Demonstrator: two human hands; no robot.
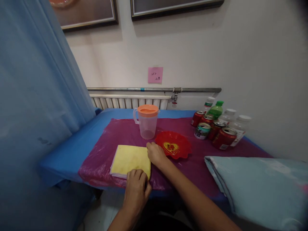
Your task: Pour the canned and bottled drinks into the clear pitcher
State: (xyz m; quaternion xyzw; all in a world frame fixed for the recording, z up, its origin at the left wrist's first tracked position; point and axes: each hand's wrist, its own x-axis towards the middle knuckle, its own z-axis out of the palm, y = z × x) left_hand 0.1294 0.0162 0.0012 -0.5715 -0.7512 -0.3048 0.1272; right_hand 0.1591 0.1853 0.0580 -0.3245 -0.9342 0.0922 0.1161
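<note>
Wall (252,57), pale, facing me. Framed pictures (178,7), two, dark-edged, partly visible. Note (155,75), pink, handwritten, on the wall. Pipe (199,90), metal, horizontal, valve (174,103) attached. Radiator (125,102), white, ribbed, below the pipe. Curtain (36,80), blue, hanging left. Surface (69,157), blue-covered. Floor (104,210), pale. Light, muted.

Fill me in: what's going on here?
A person has both bare hands on a folded yellow cloth lying on a purple sheet: left hand at its near edge, right hand at its far right corner. Beyond the cloth stands a lidded pitcher; a red plate lies just past the right hand. Cans and bottles stand farther right.
</note>
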